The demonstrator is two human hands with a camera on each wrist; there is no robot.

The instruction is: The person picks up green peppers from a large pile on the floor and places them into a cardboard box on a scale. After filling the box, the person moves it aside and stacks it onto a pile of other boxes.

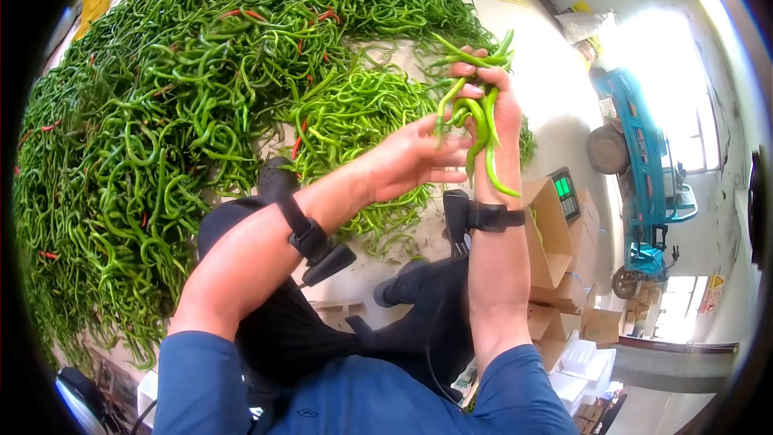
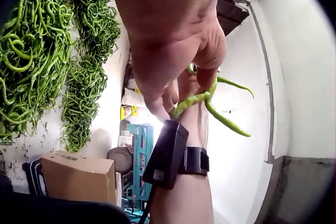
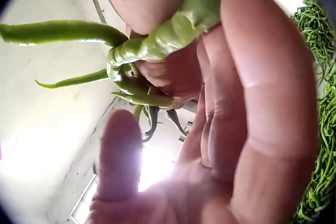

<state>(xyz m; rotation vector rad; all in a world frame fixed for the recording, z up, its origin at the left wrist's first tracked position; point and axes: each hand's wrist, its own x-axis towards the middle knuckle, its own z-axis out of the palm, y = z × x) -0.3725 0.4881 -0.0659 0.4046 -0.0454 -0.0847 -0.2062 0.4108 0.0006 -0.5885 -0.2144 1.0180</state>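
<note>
In the head view my right hand (image 1: 503, 97) grips several long green peppers (image 1: 480, 141), whose ends stick out above and hang below the fingers. Just left of its wrist is my left hand (image 1: 415, 157), fingers spread and extended towards the peppers. The left wrist view has my left hand (image 2: 173, 40) large in front, with peppers (image 2: 226, 119) dangling beyond it before the right forearm. A curved pepper (image 3: 157, 43) fills the upper right wrist view, close to big fingers; whether the left hand touches it, I cannot tell.
A large heap of green peppers (image 1: 177, 121), with some red ones, covers the left floor. A lighter green pile (image 1: 362, 109) lies nearer. On the right are an open cardboard box (image 1: 547, 250), a scale display (image 1: 565, 193) and a teal vehicle (image 1: 636, 145).
</note>
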